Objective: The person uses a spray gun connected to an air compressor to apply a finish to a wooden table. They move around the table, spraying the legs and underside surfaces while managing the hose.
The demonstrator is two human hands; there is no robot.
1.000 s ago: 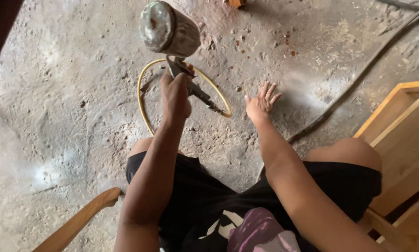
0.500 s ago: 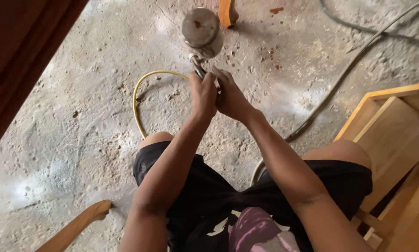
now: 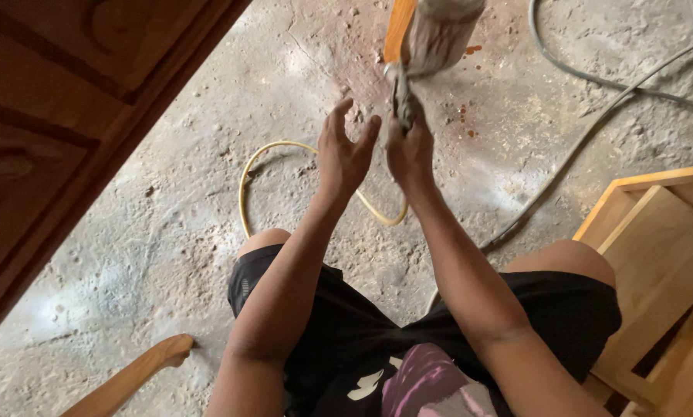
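My right hand (image 3: 410, 150) grips the handle of a paint spray gun (image 3: 404, 96) whose dull metal cup (image 3: 441, 31) rises to the top edge of the view. A yellow hose (image 3: 246, 181) loops on the concrete floor below it. My left hand (image 3: 344, 150) is open just left of the gun, fingers spread, not touching it. Both forearms reach forward over my knees and black shorts.
A dark carved wooden panel (image 3: 69, 108) fills the left side. A pale wooden frame (image 3: 655, 255) stands at the right. Grey cables (image 3: 586, 139) cross the floor at upper right. A curved wooden piece (image 3: 130, 378) lies at lower left, another orange wooden piece (image 3: 398, 27) sits by the cup.
The spray gun passed from my left hand to my right. My left hand let go and opened. The view shifted, bringing the dark panel in at the left.
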